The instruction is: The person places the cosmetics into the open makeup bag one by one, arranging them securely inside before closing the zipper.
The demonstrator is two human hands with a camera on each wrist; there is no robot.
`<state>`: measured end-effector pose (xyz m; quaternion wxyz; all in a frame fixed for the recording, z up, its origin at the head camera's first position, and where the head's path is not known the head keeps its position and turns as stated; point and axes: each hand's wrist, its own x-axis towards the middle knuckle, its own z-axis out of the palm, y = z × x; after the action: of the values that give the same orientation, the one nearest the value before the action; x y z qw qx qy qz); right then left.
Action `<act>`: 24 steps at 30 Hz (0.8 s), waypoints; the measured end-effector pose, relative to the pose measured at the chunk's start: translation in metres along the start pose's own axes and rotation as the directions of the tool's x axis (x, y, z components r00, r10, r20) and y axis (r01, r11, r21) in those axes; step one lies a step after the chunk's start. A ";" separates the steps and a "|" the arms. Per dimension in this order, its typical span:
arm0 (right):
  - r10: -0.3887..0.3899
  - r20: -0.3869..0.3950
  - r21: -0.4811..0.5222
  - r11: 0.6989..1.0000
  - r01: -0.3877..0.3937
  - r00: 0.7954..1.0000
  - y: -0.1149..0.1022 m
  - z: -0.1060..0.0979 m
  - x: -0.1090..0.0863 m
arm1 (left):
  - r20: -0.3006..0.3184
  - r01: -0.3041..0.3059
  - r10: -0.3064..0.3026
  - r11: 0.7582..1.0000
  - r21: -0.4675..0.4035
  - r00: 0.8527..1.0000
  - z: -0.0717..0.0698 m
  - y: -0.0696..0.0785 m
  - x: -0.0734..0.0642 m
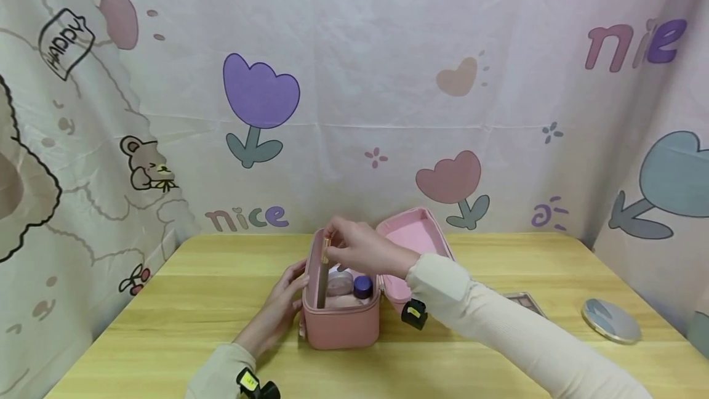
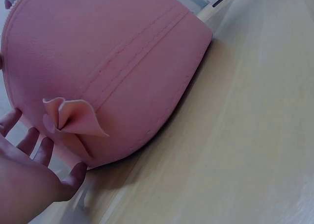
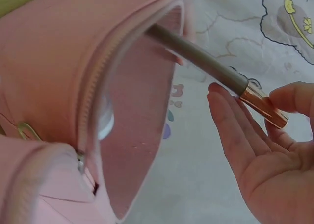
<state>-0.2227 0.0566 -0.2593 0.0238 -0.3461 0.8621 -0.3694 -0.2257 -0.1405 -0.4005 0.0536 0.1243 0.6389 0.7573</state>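
Patterned cloth [image 1: 354, 36] hangs beyond both hands, its folds breaking up some of the print. Beneath the hands spreads a wood-grain counter [image 1: 221, 288], its near edge cut off. Just right of the left hand stands a pink case [image 1: 342, 330]; its lid [image 1: 415, 236], thrown back beside the right wrist, is partly covered by that arm's cream sleeve [image 1: 498, 319]. The left hand [image 1: 277, 306] rests spread fingers against the case's side; the right hand [image 1: 362, 248] is narrowed to a pinch. Well right of it lies a round disc [image 1: 611, 320], and nearer, a palette [image 1: 525, 302] half hidden by the forearm. Pinched by its copper end, a slim tube [image 1: 322, 282] slants into the case; whether it touches bottom I cannot tell. Below the right hand sit a blurry pale container [image 1: 340, 284] and a blue cap [image 1: 362, 287].
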 end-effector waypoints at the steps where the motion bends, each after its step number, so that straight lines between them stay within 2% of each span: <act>1: 0.005 0.009 -0.004 1.000 -0.005 1.000 0.000 0.001 0.000 | 0.000 -0.002 0.002 1.000 -0.002 1.000 0.000 0.000 0.000; 5: 0.014 0.039 -0.045 0.999 -0.012 0.999 0.002 0.006 0.002 | -0.001 -0.010 0.010 1.000 0.000 1.000 0.000 0.000 0.001; 11: 0.034 0.094 -0.056 0.998 -0.029 0.995 0.005 0.012 0.002 | 0.003 -0.003 0.003 1.000 0.005 1.000 -0.001 -0.001 0.001; 18: 0.043 0.163 -0.022 0.999 -0.040 0.986 0.010 0.021 0.003 | -0.001 -0.006 0.006 1.000 0.001 1.000 -0.001 -0.001 0.001; 24: -0.010 0.183 -0.153 0.987 0.039 0.983 0.014 0.025 0.003 | -0.006 -0.007 0.007 1.000 0.006 1.000 -0.001 -0.001 0.002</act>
<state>-0.2258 0.0466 -0.2861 0.0704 -0.3898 0.8783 -0.2678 -0.2275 -0.1406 -0.4014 0.0488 0.1243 0.6409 0.7559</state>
